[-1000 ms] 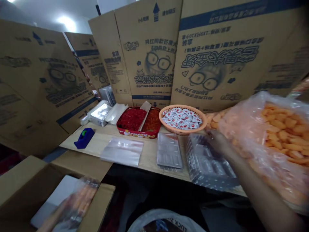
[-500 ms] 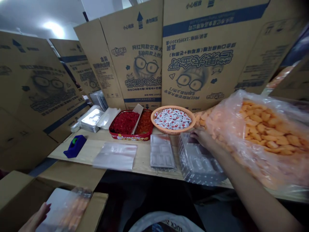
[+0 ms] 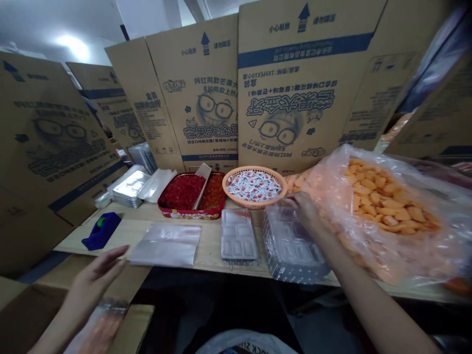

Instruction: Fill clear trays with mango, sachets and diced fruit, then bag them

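Observation:
My left hand (image 3: 96, 273) is in the air over the open carton at lower left, fingers stretched toward the stack of clear plastic bags (image 3: 165, 245) and apart from each other; it holds nothing. At the far edge of a stack of clear plastic trays (image 3: 295, 248), my right hand (image 3: 304, 209) has its fingers closed on the rim of a top tray. Left of that stack lies another compartmented plastic tray (image 3: 239, 236). Below my left hand, a packed bag with orange pieces (image 3: 101, 327) rests in the carton, partly hidden by my forearm.
Behind the trays stand an orange basket of small sachets (image 3: 224, 189) and a red tub (image 3: 191, 214) with red and orange contents and a divider. A large bag of orange pieces (image 3: 387, 196) fills the right. A blue tape dispenser (image 3: 101, 231) sits left; cardboard boxes (image 3: 287, 98) wall the back.
My left hand has risen from the packed bag in the carton toward the clear bags. My right hand stays at the tray stack's far edge. The view has shifted slightly.

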A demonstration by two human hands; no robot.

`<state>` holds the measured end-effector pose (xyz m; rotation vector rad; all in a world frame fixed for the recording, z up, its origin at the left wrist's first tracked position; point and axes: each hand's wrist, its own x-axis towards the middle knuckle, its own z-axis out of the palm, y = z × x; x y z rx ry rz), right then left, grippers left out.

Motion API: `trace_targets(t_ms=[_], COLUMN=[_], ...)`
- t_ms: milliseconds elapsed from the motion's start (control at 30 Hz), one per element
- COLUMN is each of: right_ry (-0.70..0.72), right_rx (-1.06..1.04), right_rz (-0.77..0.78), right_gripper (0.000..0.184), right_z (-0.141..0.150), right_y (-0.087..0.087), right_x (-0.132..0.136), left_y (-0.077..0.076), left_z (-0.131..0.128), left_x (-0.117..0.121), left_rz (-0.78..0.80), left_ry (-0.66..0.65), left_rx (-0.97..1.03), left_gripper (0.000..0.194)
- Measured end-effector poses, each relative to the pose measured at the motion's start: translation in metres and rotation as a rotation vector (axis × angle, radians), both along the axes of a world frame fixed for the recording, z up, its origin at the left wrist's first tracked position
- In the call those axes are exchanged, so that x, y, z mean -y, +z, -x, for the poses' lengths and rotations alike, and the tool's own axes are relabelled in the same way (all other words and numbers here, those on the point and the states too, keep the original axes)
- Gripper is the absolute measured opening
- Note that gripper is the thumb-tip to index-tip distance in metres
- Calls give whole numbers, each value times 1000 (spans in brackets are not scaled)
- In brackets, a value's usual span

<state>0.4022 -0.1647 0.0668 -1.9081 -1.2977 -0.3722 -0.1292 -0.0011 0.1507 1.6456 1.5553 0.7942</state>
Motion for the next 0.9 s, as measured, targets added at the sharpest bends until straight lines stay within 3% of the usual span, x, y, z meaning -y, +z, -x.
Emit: trace_targets(t_ms=[67, 167, 300, 400, 500, 600, 667, 767, 833, 900], right_ry=[-32, 5, 85, 122, -17, -457, -685, -649, -577, -526], right_rx=[6, 20, 12, 50, 52, -65, -137, -167, -154, -134], right_rz=[-32, -62, -114, -113, -187, -228, 43, 207, 255, 299], right_gripper=[21, 21, 18, 18, 20, 24, 25, 18, 13, 21], right_z=[2, 9, 29, 35, 10, -44, -81, -116, -123, -123], right_y=[12, 35, 62, 69, 67, 56, 45, 24, 11, 1], right_x=[4, 9, 11, 14, 33, 68, 92, 111, 110, 104], left_y=[8, 2, -15, -23, -31, -40, -45, -52, -57, -59], left_z=[-61, -152, -263, -316, -335, -333, -329, -326, -328, -329], left_x=[16, 41, 79, 100, 104, 96, 91, 88, 88, 89], left_rz=[123, 350, 589, 801, 953, 984, 991, 1033, 1065, 1091], left_ry=[-318, -661, -850, -904, -919, -878, -842, -816, -817, -818], left_rx=[144, 352, 653, 773, 808, 807, 777, 747, 743, 738], left_gripper=[48, 47, 60, 61, 58, 52, 52, 53, 54, 54])
